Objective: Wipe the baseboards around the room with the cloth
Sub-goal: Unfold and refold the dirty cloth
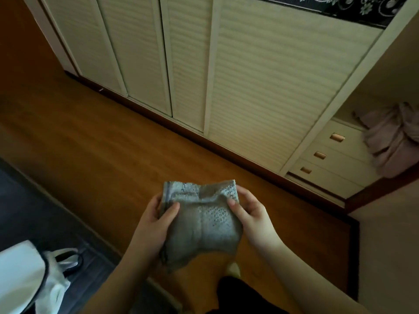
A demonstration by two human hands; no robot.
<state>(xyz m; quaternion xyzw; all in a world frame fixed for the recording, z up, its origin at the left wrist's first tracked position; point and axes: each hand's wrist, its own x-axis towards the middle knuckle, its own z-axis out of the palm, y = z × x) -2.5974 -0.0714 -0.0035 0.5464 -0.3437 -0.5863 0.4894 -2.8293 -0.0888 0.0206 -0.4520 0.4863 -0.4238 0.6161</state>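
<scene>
Both hands up in front of the person, holding the grey cloth [204, 219] between them, above the wooden floor [90, 137]. Left hand [150, 225] grips the cloth's left edge, thumb on top, fingers curled underneath. Right hand [251, 219] pinches the right edge, thumb pressed on the fabric. Cloth is folded and bunched, lower part sagging between the wrists. Dark baseboard [181, 130] runs well ahead of the hands, along the foot of the louvered closet doors [260, 75]; cloth not touching it. Ahead-right of the right hand: a drawer unit [335, 162], three drawers closed, contents not visible; pinkish fabric [390, 137] hangs beside it. Down-left of the left hand: a white bag [29, 275], contents can't be made out.
</scene>
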